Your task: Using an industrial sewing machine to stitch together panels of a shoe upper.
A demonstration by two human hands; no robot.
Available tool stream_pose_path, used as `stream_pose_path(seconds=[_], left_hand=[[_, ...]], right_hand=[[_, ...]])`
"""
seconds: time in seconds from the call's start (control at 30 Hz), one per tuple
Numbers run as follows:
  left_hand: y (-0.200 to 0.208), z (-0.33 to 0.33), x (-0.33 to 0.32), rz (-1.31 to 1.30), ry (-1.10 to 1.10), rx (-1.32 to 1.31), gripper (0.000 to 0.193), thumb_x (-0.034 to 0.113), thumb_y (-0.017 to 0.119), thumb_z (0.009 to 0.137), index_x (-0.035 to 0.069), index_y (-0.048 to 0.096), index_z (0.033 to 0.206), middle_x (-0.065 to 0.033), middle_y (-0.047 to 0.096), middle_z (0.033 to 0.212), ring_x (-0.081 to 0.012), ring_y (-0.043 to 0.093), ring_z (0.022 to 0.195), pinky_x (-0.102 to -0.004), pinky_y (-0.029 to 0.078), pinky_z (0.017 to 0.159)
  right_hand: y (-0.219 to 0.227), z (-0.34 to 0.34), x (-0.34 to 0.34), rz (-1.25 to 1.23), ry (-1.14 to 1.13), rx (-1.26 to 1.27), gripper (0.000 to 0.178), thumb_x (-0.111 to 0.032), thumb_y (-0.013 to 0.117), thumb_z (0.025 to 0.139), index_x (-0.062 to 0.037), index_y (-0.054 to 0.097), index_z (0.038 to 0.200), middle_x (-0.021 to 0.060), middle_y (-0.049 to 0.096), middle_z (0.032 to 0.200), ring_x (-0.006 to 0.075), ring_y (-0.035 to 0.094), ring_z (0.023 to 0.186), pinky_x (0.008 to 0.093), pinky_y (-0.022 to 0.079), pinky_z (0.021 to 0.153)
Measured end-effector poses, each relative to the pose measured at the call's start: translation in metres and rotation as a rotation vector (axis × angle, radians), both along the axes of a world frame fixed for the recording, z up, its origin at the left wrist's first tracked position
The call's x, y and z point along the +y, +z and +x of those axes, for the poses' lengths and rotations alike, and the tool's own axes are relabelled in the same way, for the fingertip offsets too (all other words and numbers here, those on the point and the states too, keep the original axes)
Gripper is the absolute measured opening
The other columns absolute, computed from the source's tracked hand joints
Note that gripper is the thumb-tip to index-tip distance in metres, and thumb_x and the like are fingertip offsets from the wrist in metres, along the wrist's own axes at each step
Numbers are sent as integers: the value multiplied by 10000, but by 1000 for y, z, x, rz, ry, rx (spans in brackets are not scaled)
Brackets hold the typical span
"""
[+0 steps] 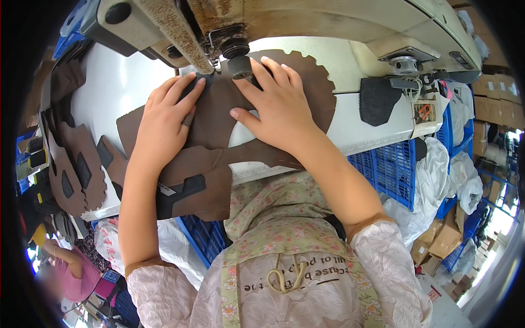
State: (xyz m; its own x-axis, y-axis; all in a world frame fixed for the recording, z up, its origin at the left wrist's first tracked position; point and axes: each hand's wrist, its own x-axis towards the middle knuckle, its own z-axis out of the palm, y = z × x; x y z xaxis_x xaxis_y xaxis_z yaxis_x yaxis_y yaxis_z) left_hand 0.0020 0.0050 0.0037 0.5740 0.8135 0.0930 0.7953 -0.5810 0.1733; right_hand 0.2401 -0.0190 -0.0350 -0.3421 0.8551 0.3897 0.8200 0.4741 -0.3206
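Note:
A wide brown leather-like piece with a scalloped edge lies on the white sewing machine table. My left hand rests on its left part, fingers stretched forward and slightly apart beside a black patch; a ring is on one finger. On the right part, my right hand lies flat with fingers spread, the thumb pointing left. Between the fingertips of both hands stands the presser foot, next to a dark round roller. The piece's near part hangs over the table edge and shows a black patch.
The machine's arm spans the top. More brown pieces with black patches lie at the left. To the right are a loose black piece, a small tray, blue crates and cardboard boxes. Another person sits at lower left.

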Motion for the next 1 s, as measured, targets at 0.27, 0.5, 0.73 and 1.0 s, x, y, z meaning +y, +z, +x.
stream_pose_path(seconds=[0.27,0.5,0.73,1.0], left_hand=[[2,0,2,-23,0,-4,568,-54,542,822,112,587,1364,-89,498,1459,-327,469,1306,-432,363,1115],[2,0,1,-8,-12,2,587,-61,546,805,110,584,1366,-98,500,1455,-331,470,1304,-424,374,1105],[2,0,2,-9,-13,-14,623,-75,548,777,113,580,1370,-96,507,1449,-336,479,1278,-426,376,1103],[4,-6,3,-50,-25,-25,622,-78,560,766,74,568,1369,-107,493,1467,-340,469,1310,-439,370,1118]], right_hand=[[-1,-4,-2,5,-22,5,584,-404,738,804,-122,619,1301,131,508,1376,340,431,1311,511,316,1088],[-1,-3,-2,7,-21,6,584,-400,738,805,-125,616,1305,127,503,1378,341,431,1310,509,320,1083],[0,-2,-1,-8,-18,0,583,-405,731,810,-123,615,1308,131,501,1383,340,431,1310,508,321,1078],[0,-4,0,-7,-18,16,581,-406,736,803,-128,622,1300,124,504,1381,334,430,1314,506,320,1084]])
